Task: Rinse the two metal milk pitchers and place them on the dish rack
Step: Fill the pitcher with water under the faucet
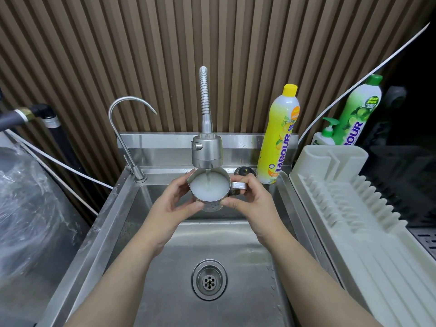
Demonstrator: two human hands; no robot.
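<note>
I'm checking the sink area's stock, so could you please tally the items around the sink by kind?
Metal milk pitchers: 1, the pitcher held by the left hand and right hand
Taps: 2, spray tap, thin curved tap
Dish soap bottles: 2, yellow bottle, green bottle
Pump bottles: 1
Dish racks: 1
Total: 7

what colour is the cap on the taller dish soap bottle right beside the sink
Yellow, on the yellow dish soap bottle; seen clearly in the head view.

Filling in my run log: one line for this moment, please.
step: rinsing | both hands hold steel milk pitcher under running tap | white dish rack: empty
</note>
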